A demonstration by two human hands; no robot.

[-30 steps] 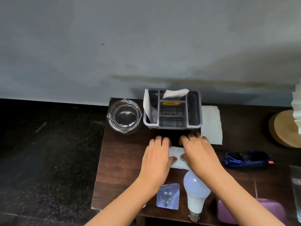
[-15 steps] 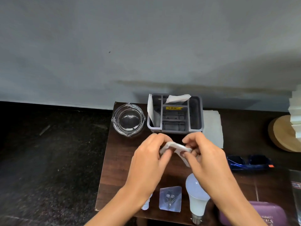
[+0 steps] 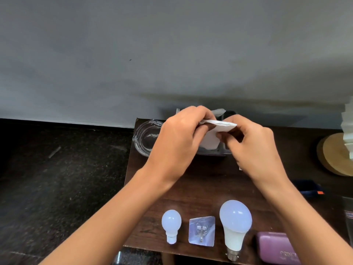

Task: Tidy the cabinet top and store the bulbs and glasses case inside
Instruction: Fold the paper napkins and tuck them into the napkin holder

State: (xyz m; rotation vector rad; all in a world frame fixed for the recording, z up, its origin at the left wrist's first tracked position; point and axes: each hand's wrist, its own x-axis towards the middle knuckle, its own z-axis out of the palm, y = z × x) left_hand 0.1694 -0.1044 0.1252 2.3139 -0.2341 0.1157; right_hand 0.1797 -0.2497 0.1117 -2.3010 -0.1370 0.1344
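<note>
Both hands hold a folded white paper [image 3: 217, 129] in the air over the grey organiser [image 3: 225, 150], which they mostly hide. My left hand [image 3: 179, 138] pinches its left end and my right hand [image 3: 250, 142] pinches its right end. On the dark wooden cabinet top [image 3: 200, 188], near the front edge, lie a small white bulb [image 3: 171, 224] and a large white bulb [image 3: 235, 224]. A purple glasses case [image 3: 275, 247] lies at the front right, partly under my right forearm.
A clear adhesive hook [image 3: 201, 231] lies between the two bulbs. A glass bowl [image 3: 147, 136] stands at the back left corner. Blue sunglasses [image 3: 311, 188], a round wooden base [image 3: 336, 153] and a clear packet [image 3: 348, 213] sit on the right. Dark floor lies left of the cabinet.
Both hands lifted the white paper off the cabinet top and carried it up and back over the organiser. The view tilted down, so the small bulb now shows.
</note>
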